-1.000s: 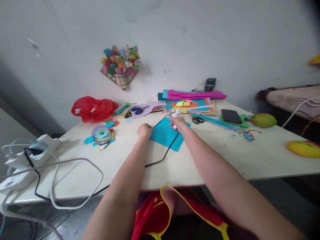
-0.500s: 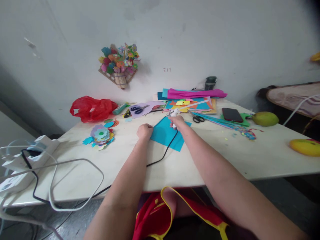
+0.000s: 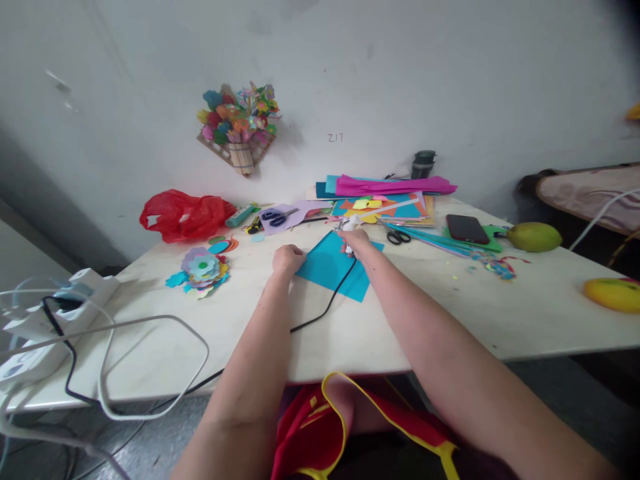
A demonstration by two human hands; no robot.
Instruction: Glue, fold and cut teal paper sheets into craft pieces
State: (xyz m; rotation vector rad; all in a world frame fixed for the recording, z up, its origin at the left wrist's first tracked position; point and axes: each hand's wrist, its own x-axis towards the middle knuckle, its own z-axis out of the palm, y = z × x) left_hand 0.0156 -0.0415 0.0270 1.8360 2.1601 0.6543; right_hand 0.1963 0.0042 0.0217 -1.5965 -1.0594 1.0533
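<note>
A blue paper sheet [image 3: 330,270] lies flat on the pale table, turned at an angle. My left hand [image 3: 289,259] is closed at its left corner, the fingertips at the paper's edge. Over the upper part of the sheet, my right hand [image 3: 356,243] is wrapped round a white glue gun [image 3: 350,225], whose nozzle points toward the sheet's upper left edge. A black cord [image 3: 327,308] runs from the gun across the sheet and under my left arm. The exact contact of the nozzle with the paper is too small to tell.
Paper flowers [image 3: 203,267], a red plastic bag [image 3: 187,217] and a power strip [image 3: 65,323] are on the left. Behind are scissors [image 3: 275,217] and stacked coloured sheets [image 3: 395,187]. To the right lie black-handled scissors [image 3: 399,237], a phone [image 3: 467,229] and mangoes [image 3: 535,237].
The view has shifted very slightly. My left hand has moved a little to the left along the sheet's corner. My right hand stays on the glue gun, almost in place.
</note>
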